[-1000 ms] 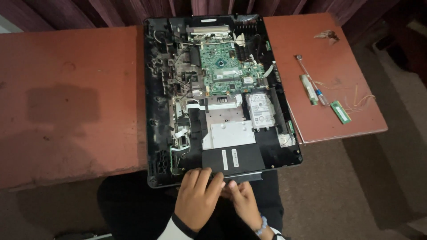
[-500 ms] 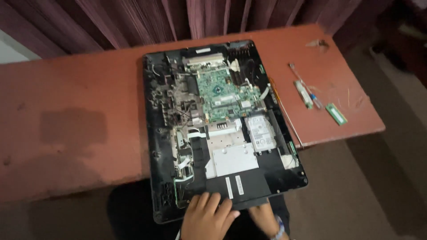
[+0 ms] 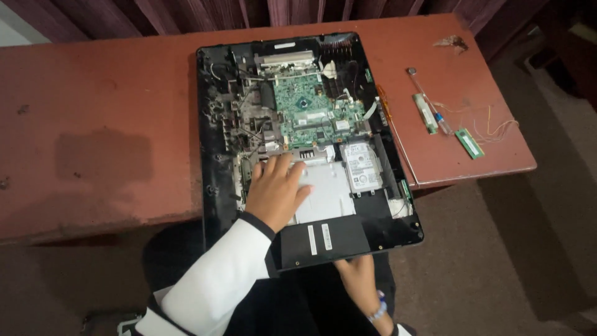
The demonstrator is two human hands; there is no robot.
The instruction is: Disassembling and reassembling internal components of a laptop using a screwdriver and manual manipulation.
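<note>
Worktop: a reddish-brown worktop [image 3: 93, 112], scuffed, with a darker patch at 9 o'clock and a chipped spot near the far corner at 1 o'clock.
Room: dark maroon curtains [image 3: 186, 12] hang along the far edge at 12 o'clock; dull brown floor [image 3: 497, 261] at 4 o'clock.
Opened computer: a black all-in-one computer shell [image 3: 211, 162] lies flat, back cover off, its near end jutting over the worktop edge toward 6 o'clock.
Circuit board: a green circuit board [image 3: 317, 112] sits in the upper middle of the shell.
Drive: a silver hard drive [image 3: 362, 168] lies just right of the metal plate [image 3: 329, 193].
Labels: two narrow white strip labels [image 3: 319, 238] lie side by side on the black drive bay [image 3: 348, 239] at the shell's near edge.
Left hand: the left hand [image 3: 275, 190] lies palm down, fingers spread, flat on the metal plate; a white sleeve [image 3: 217, 280] runs back to 7 o'clock.
Right hand: the right hand [image 3: 357, 274] is under the shell's near edge at 6 o'clock; fingers hidden, so I cannot tell its grip.
Loose parts: at 2 o'clock, well apart from the shell, a small green memory stick [image 3: 469, 143], a narrow green board [image 3: 425, 113] and thin wires [image 3: 491, 124].
</note>
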